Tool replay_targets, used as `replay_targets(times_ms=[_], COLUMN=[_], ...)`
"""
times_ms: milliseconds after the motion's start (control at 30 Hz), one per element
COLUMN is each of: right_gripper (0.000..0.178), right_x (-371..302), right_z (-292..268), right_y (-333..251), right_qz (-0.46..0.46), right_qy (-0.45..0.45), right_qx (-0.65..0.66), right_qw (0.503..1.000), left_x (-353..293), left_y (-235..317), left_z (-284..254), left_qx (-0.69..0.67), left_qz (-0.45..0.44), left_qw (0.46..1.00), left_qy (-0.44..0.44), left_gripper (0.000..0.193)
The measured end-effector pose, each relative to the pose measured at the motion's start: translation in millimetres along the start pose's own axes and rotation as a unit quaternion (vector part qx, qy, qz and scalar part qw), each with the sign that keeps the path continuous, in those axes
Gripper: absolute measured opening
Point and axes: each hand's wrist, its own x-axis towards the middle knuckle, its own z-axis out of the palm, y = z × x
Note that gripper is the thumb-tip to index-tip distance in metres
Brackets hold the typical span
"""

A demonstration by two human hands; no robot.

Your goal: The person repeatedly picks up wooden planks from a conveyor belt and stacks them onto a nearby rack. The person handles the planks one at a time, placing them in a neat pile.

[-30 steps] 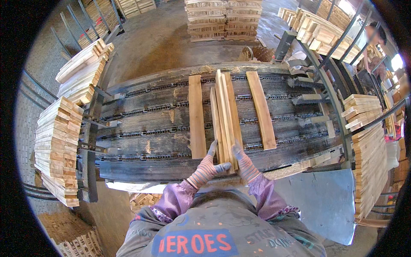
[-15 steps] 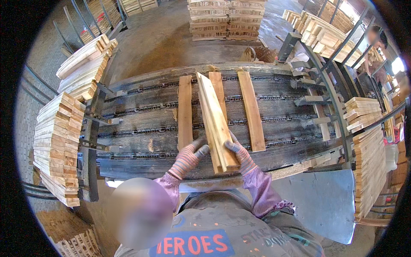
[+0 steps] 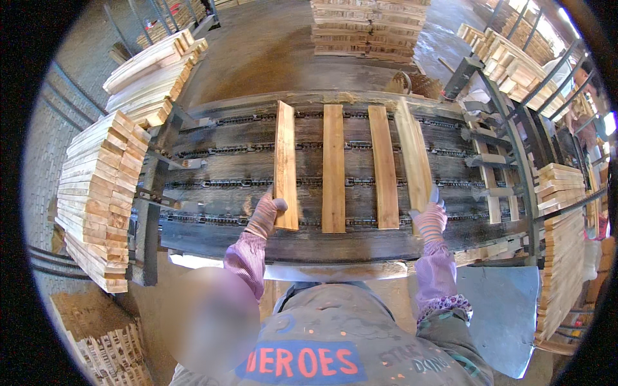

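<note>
At the near end of a wooden plank on the left is my left hand in a striped glove, closed with the thumb over its edge. Further right, my right hand, gloved the same way, grips the near end of another plank, which is slightly blurred and tilted. Between them, a flat plank and a second flat plank lie side by side across the chains of a dark conveyor table. The fingers under both held planks are partly hidden.
Stacked planks rise at the left behind a metal frame. More stacked planks stand on the right. A tall wood pile is beyond the table. At far right, a person is partly visible.
The two planks held together in the middle are now apart, one in each hand. My left hand has moved left and my right hand right. The view has shifted a little.
</note>
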Motion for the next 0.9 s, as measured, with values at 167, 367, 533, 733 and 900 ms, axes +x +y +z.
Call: replay_targets(times_ms=[167,367,533,733,900], right_gripper=[0.114,0.104,0.090,0.052,0.060], right_x=[17,21,15,-25,-82], right_z=[0,10,14,47,49], right_y=[6,2,-2,9,-42], right_qz=[0.046,0.017,0.001,0.075,-0.012], right_qy=[-0.058,-0.042,-0.038,-0.328,-0.340], right_qx=[0.042,0.011,0.127,0.761,0.769], right_qw=[0.996,0.999,0.991,0.554,0.541], left_x=[-24,-8,-30,-42,-44], left_y=[3,-27,1,-18,-67], left_z=[15,32,81,128,163], left_qx=[-0.275,-0.109,-0.080,0.012,0.170], left_qz=[-0.070,0.043,0.039,0.024,0.084], left_qw=[0.954,0.993,0.995,1.000,0.981], left_qy=[-0.098,0.004,0.048,-0.008,-0.040], left_gripper=[0.067,0.071,0.067,0.047,0.067])
